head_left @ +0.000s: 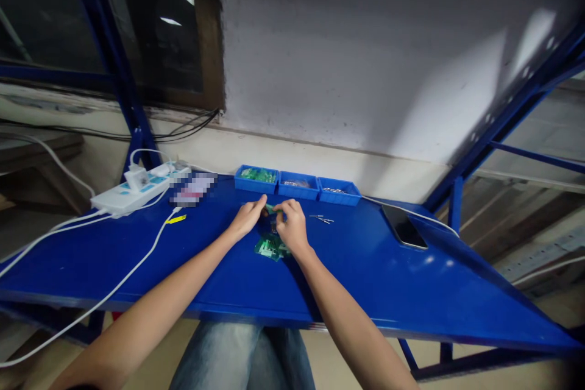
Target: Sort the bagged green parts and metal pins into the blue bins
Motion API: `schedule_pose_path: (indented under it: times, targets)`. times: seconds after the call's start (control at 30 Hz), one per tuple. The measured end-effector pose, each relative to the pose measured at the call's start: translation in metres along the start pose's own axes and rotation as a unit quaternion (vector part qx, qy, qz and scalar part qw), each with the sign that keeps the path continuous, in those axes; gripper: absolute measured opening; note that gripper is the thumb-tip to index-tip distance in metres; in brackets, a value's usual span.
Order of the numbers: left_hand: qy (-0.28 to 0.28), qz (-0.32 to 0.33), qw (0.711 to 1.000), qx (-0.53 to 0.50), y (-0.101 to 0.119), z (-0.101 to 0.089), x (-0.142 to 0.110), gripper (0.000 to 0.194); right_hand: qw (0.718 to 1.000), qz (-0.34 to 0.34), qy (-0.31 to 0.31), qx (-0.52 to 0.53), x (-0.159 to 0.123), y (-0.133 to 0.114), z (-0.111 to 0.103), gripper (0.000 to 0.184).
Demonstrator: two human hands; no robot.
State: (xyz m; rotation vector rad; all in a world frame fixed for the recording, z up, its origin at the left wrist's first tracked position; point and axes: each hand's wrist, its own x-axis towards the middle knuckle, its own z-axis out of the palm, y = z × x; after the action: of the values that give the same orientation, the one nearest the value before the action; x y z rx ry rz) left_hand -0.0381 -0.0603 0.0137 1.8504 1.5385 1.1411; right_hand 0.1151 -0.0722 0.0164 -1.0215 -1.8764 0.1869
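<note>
My left hand [248, 217] and my right hand [292, 223] meet over the middle of the blue table [365, 274], fingers closed in a pinch. Between their fingertips is a small green piece [270, 209], partly covered, so its exact kind cannot be made out. Just below the hands lies a small pile of green and white pieces [269, 248], some of it behind my right wrist. A few thin metal pins [322, 218] lie loose to the right of my right hand.
Along the back edge stand blue bins holding green pieces [256, 175], small parts [297, 183] and metal pins [335, 191]. A white power strip [141, 190] with cables and a pixelated object [194, 189] are at left. A dark phone [404, 227] lies right, beside a white cable.
</note>
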Motion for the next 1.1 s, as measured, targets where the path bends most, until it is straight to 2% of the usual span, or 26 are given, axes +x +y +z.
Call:
schedule_pose_path:
  times: [0.1,0.2,0.27,0.37,0.5,0.57,0.63,0.7,0.8,0.87,0.97,1.03,1.1]
  targets:
    - [-0.005,-0.006,0.988,-0.154,-0.003,-0.002,0.002,0.036,0.999,-0.026,-0.027,-0.010,-0.002,-0.007,0.000,0.030]
    - [0.022,0.012,0.979,-0.204,-0.004,0.002,0.002,0.028,0.999,0.002,-0.029,-0.028,-0.001,-0.008,0.002,0.029]
    - [0.050,0.046,0.981,-0.181,-0.003,0.005,0.000,0.027,0.999,0.039,-0.025,-0.018,0.000,-0.005,0.003,0.027]
    - [0.071,0.112,0.989,-0.071,0.003,0.005,-0.004,0.024,0.993,0.111,-0.019,0.043,0.003,-0.001,0.002,0.019]
    - [0.051,0.206,0.976,0.040,0.012,-0.001,-0.008,0.021,0.956,0.225,-0.007,0.188,0.008,0.000,-0.003,0.040]
    - [0.039,0.238,0.968,0.072,0.013,-0.002,-0.008,0.024,0.946,0.240,0.000,0.220,0.008,0.001,-0.004,0.043]
    - [0.023,0.252,0.963,0.095,0.012,0.000,-0.008,0.027,0.951,0.234,0.006,0.204,0.008,0.003,-0.003,0.038]
    - [0.007,0.236,0.967,0.096,0.011,0.003,-0.008,0.025,0.963,0.214,0.010,0.162,0.007,0.006,-0.001,0.031]
    - [-0.027,0.157,0.987,0.038,0.008,0.006,-0.007,0.021,0.985,0.147,0.004,0.094,0.005,0.009,0.001,0.025]
    - [-0.051,0.087,0.994,-0.038,0.006,0.005,-0.006,0.038,0.995,0.084,-0.019,0.058,0.004,0.008,0.000,0.025]
    - [-0.071,-0.015,0.988,-0.136,0.004,-0.001,-0.004,0.064,0.998,-0.004,-0.062,0.014,0.002,0.005,-0.004,0.031]
    - [-0.077,-0.067,0.980,-0.170,0.002,-0.005,-0.002,0.066,0.997,-0.033,-0.073,-0.012,0.002,0.003,-0.007,0.038]
    - [-0.074,-0.087,0.976,-0.184,0.001,-0.008,-0.001,0.057,0.996,-0.032,-0.074,-0.030,0.001,0.004,-0.009,0.042]
